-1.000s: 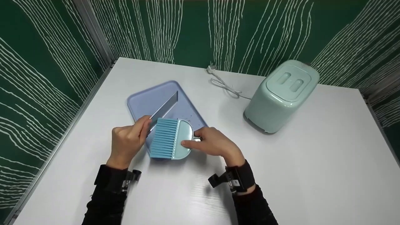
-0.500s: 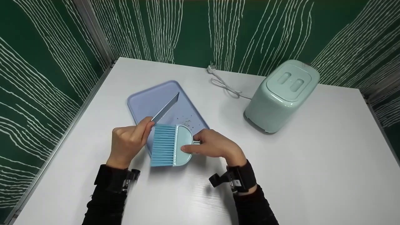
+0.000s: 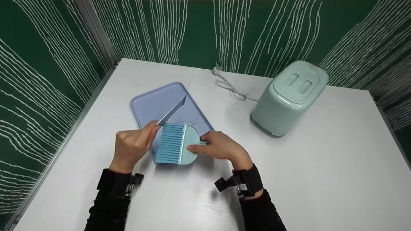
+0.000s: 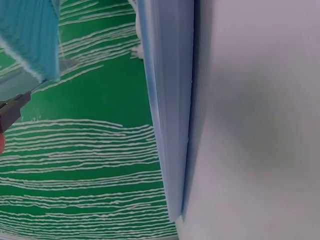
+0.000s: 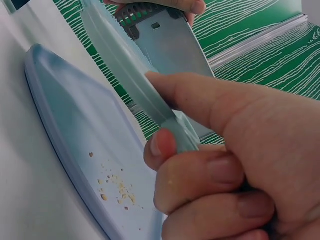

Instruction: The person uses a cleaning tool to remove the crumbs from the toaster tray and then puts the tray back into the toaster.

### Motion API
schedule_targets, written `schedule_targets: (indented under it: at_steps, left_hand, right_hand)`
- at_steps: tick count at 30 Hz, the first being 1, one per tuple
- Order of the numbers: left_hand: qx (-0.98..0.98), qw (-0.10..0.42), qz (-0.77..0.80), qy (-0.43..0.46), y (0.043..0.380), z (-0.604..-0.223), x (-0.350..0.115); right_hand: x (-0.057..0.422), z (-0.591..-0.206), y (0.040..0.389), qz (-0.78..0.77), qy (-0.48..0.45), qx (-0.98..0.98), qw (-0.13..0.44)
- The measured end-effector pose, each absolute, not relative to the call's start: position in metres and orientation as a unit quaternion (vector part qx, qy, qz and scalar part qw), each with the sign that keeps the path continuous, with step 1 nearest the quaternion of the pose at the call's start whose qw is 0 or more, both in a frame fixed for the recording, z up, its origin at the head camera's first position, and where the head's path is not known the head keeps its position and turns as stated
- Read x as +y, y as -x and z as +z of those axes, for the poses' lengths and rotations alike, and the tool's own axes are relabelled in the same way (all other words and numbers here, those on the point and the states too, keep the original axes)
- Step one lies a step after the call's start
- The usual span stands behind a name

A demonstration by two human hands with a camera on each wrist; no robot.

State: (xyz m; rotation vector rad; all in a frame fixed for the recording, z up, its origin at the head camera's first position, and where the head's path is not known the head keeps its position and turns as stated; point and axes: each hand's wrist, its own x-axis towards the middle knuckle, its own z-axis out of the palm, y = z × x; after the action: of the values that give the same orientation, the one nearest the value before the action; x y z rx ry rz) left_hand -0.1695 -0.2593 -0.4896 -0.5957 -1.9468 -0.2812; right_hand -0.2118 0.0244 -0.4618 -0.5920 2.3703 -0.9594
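Observation:
My left hand (image 3: 133,146) pinches a flat metal crumb tray (image 5: 172,47) by its dark slotted end and holds it tilted, nearly edge-on to the head view. In my right hand (image 3: 223,147) is a pale green hand brush (image 3: 190,141) with blue bristles, gripped by its handle, thumb on the body. Its bristles point left, close to the left fingers; they partly overlap the crumb tray in view, and whether they touch it cannot be told. Both are above a lavender serving tray (image 3: 151,102) on which yellowish and brown crumbs (image 5: 120,192) lie scattered.
A mint-green toaster (image 3: 285,99) stands at the back right of the white table (image 3: 305,176). From it a white power cord (image 3: 236,91) runs left to a plug near the rear edge. Green walls with white streaks (image 3: 199,32) border the table.
The brush has dropped toward the near edge, then come back up and slightly right. The crumb tray has turned more edge-on, its far end shifting slightly right. The lavender tray stays put.

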Motion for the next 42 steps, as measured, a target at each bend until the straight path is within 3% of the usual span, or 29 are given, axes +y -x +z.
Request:
schedule_targets:
  at_steps: [20,42]
  left_hand:
    - [-0.806,0.519,-0.114,0.261,0.170,-0.488,-0.259]
    - [-0.817,0.510,-0.092,0.253,0.170,-0.491,-0.262]
  right_hand:
    - [0.031,-0.471,0.224,-0.381,0.111,0.897,0.195]
    - [0.033,-0.467,0.224,-0.389,0.111,0.897,0.177]
